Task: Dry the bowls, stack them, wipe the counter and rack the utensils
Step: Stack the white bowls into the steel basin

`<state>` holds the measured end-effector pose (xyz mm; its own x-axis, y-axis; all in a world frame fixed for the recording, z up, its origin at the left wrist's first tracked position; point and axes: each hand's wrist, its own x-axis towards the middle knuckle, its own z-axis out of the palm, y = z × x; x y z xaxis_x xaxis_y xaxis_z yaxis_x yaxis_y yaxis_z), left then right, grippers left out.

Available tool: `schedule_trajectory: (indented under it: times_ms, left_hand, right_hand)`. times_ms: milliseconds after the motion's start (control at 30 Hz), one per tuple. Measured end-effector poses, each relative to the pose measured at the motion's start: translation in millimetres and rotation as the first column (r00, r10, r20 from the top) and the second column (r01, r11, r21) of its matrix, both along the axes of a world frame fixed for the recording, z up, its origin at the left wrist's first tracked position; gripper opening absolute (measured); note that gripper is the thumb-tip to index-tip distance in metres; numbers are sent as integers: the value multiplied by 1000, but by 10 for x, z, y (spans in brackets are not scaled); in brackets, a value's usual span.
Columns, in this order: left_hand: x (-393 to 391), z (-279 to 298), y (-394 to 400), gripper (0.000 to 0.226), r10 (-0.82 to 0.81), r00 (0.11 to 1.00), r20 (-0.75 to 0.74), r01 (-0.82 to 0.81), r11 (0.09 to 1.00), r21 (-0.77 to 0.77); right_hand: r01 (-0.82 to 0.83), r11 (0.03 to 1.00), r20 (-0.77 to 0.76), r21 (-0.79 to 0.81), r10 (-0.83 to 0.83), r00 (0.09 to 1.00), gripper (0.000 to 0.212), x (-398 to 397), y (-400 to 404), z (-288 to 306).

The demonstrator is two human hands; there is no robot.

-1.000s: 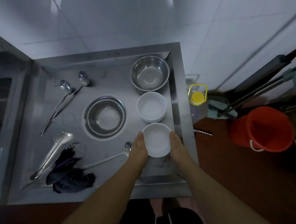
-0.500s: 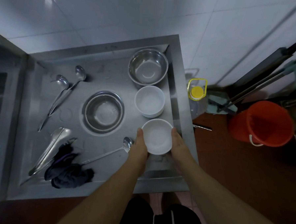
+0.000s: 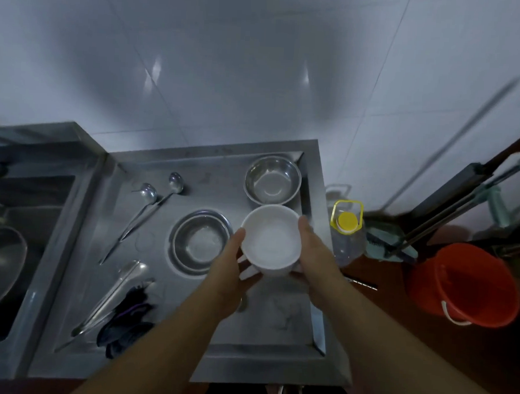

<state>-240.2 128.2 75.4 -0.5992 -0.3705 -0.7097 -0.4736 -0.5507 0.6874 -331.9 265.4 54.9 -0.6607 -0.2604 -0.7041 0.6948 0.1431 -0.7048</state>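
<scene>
white bowl held over the worktop, a slip was the risk

a white bowl (image 3: 270, 238) was held between both hands above the steel worktop (image 3: 264, 323), just in front of a steel bowl (image 3: 272, 179). if still wet, it could have slipped and dropped. the left hand (image 3: 229, 263) and right hand (image 3: 313, 254) gripped opposite sides, thumbs on the rim, fingers curled beneath. both forearms reached forward, converging. whether another bowl sat beneath was hidden.

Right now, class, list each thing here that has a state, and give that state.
White bowl: upright, held between both hands above the counter.
Left hand: gripping the bowl.
Right hand: gripping the bowl.
Steel bowls: upright, empty.
Bottle: capped.
Cloth: crumpled.
Bucket: upright.
</scene>
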Motion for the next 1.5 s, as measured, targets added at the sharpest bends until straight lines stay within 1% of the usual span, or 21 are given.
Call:
schedule_trajectory:
  times_ms: [67, 133, 200, 300, 367, 467, 567, 600, 667, 733, 833, 933, 1000, 1067, 1133, 1200, 1333, 1500]
  left_hand:
    - [-181, 92, -160, 43, 4, 1000, -8, -5, 1000, -23]
    - [-401, 152, -326, 46, -25, 1000, -13, 25, 998, -49]
    - [-643, 190, -476, 48, -66, 997, -30, 64, 996, -64]
    - [-1002, 146, -703, 49, -83, 996, -45, 80, 995, -58]
    - [-1228, 89, -845, 52, -95, 994, -44, 93, 995, -45]
    - [-1534, -6, -1034, 42, -115, 992, -48, 116, 993, 17]
    - [-1832, -178, -1203, 41, -136, 990, -46, 138, 989, 49]
    - [-1920, -243, -1245, 42, -139, 990, -39, 141, 989, 50]
    - [-2064, -363, -1312, 45, -133, 991, -21, 134, 990, 52]
    - [-2171, -487, -1363, 46, -117, 993, -5, 117, 990, 72]
    - [-2291, -699, -1429, 44, -102, 995, 22, 100, 990, 98]
    - [-2373, -856, -1453, 35, -97, 994, 39, 92, 989, 117]
    - [-2411, -935, -1452, 30, -101, 993, 57, 94, 989, 115]
    - [-2442, -1002, -1436, 35, -93, 993, 72, 84, 990, 114]
    - [-2475, -1059, -1424, 35, -76, 994, 78, 66, 990, 124]
    - [-2506, -1100, -1410, 37, -54, 995, 80, 42, 989, 145]
    - [-2555, -1155, -1382, 39, -18, 996, 87, 4, 987, 160]
    - [-2597, -1161, -1350, 42, -24, 995, 93, 10, 988, 152]
  right_hand:
    - [15, 1000, -9, -11, -15, 1000, 82, -186, -127, 165]
    - [47, 999, -4, -21, -47, 999, 88, -379, -249, 274]
    - [66, 998, 8, -19, -65, 998, 84, -569, -363, 332]
    - [100, 995, 19, 0, -100, 995, 74, -863, -555, 332]
    - [132, 991, 30, 0, -132, 991, 65, -1068, -698, 300]
    - [207, 978, 84, -29, -204, 975, 64, -1361, -925, 203]
    - [293, 955, 76, 35, -295, 952, 52, -1599, -1119, 51]
    - [313, 949, 77, 43, -316, 946, 53, -1666, -1166, -15]
    - [309, 949, 86, 58, -313, 946, 63, -1787, -1255, -151]
    - [311, 948, 96, 69, -316, 944, 71, -1889, -1334, -280]
    - [339, 940, 109, 46, -342, 933, 71, -2007, -1436, -503]
    - [345, 935, 115, 76, -352, 929, 61, -2059, -1490, -696]
    - [358, 929, 119, 97, -368, 922, 58, -2071, -1494, -815]
    - [367, 924, 119, 110, -378, 918, 54, -2082, -1498, -895]
    - [369, 922, 115, 114, -381, 917, 46, -2097, -1510, -962]
    - [380, 917, 113, 117, -393, 913, 43, -2125, -1520, -1040]
    - [381, 914, 108, 137, -396, 912, 45, -2180, -1541, -1130]
    - [342, 923, 111, 176, -363, 925, 51, -2219, -1497, -1185]
